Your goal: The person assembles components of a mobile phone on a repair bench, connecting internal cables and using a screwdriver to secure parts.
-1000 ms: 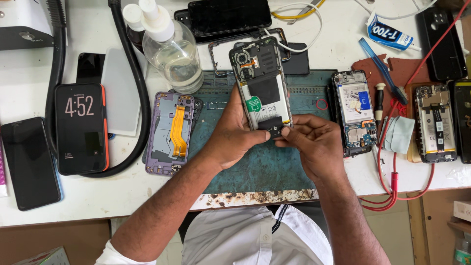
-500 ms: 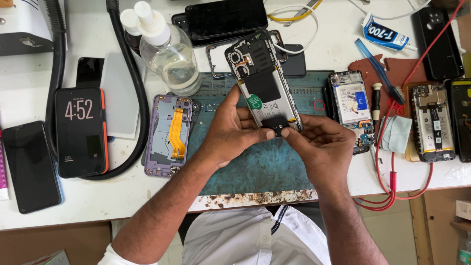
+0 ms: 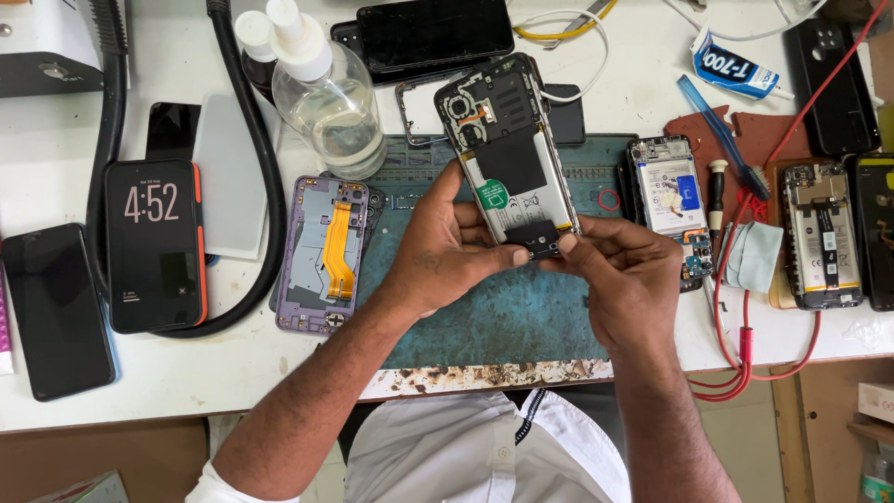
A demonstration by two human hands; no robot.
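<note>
An opened phone with its back cover off is held tilted above a worn teal work mat. Its black battery, white inner frame and a green sticker show. My left hand grips its lower left edge, thumb near the bottom. My right hand pinches a small black cover piece at the phone's bottom end, fingertips meeting the left thumb there.
A purple phone frame with an orange flex cable lies left of the mat. A clear liquid bottle stands behind it. An orange-edged phone, a dark phone, opened phones, red wires and a black hose crowd the white bench.
The opened phone has lifted slightly and tilted further toward the top left. Both hands stayed at its bottom end, fingertips closing tighter on the black piece.
</note>
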